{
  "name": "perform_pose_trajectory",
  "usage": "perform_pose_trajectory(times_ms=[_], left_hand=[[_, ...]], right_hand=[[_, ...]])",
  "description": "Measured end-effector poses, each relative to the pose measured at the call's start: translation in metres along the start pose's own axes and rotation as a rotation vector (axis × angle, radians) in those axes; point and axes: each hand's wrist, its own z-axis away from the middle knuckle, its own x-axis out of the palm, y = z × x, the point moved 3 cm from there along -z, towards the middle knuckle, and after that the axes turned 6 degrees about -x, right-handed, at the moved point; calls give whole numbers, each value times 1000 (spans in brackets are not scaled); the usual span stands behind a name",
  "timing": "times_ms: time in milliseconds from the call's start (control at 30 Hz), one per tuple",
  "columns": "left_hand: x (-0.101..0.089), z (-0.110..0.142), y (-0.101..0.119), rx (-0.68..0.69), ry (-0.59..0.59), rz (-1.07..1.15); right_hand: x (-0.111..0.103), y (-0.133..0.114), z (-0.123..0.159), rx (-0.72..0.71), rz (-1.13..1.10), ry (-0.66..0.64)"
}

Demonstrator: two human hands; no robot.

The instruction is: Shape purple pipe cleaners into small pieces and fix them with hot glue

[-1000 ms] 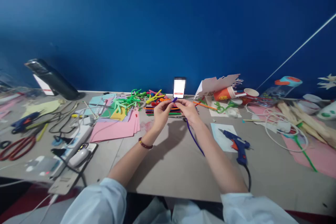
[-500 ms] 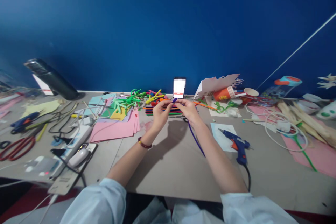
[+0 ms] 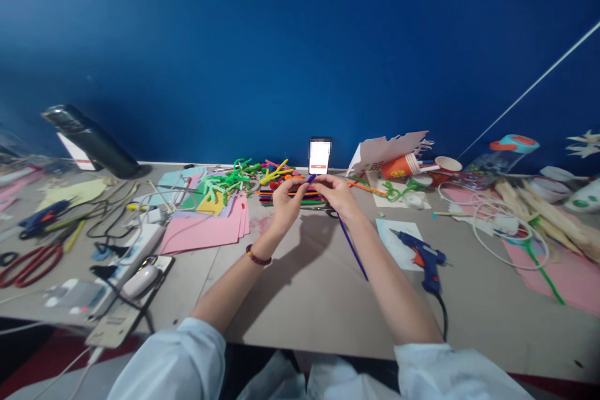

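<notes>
A purple pipe cleaner (image 3: 352,246) runs between my hands, its long tail hanging down beneath my right wrist over the table. My left hand (image 3: 287,200) pinches it near one end between thumb and forefinger. Close beside it, my right hand (image 3: 337,196) is closed on the same pipe cleaner, the two sets of fingertips nearly touching. Just behind the hands lies a stack of coloured pipe cleaners (image 3: 268,196), partly covered by my fingers. A phone (image 3: 319,156) with a lit screen stands upright against the blue wall beyond.
Green bent pipe cleaners (image 3: 229,182) and pink paper (image 3: 206,229) lie to the left, with a power strip (image 3: 134,260) nearer me. A blue glue gun (image 3: 424,255) rests right of my right arm. Farther right are orange paper cups (image 3: 400,167) and a coiled white cable (image 3: 478,234).
The hanging tail of the purple pipe cleaner has shifted slightly and looks straighter. Both hands stay almost in place, fingers still closed.
</notes>
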Motion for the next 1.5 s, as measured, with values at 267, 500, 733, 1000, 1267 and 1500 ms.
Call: perform_pose_trajectory(times_ms=[267,500,733,1000,1267,1500], left_hand=[[2,0,-6,-60,-51,80],[4,1,-13,-72,-27,133],[4,0,-17,-80,-29,152],[4,1,-18,-68,-13,140],[2,3,-8,-8,16,29],[-1,7,0,145,44,-97]], right_hand=[[-2,-3,4,132,-20,19],[3,-1,4,142,-136,20],[4,-1,4,134,-128,53],[4,1,4,131,-116,63],[4,0,4,145,-113,56],[5,-1,5,144,-75,59]])
